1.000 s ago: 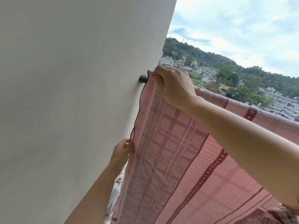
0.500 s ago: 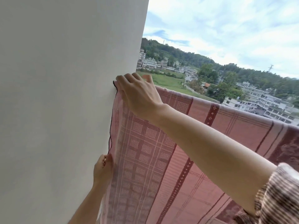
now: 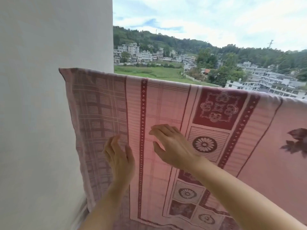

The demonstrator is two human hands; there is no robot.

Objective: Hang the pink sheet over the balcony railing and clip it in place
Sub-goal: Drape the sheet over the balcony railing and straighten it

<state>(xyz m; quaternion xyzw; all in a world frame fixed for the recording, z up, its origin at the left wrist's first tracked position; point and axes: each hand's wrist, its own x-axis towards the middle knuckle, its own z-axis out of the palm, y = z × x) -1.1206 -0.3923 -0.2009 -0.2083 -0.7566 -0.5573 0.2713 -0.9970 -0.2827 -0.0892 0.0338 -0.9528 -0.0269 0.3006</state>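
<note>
Pink sheet drapes over the balcony railing beside a white wall; left hand and right hand, fingers spread, hold nothing.

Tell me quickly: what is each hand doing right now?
Left hand: open, flat against the pink sheet.
Right hand: open, fingers spread, holding nothing.

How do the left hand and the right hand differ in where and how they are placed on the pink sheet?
The left hand lies lower, near the checked border by the white wall; the right hand is higher, over the middle stripes. The left hand's fingers point straight up and lie close together; the right hand's fingers spread and lean to the left. Both are open, gripping nothing, in front of the pink sheet.
</note>
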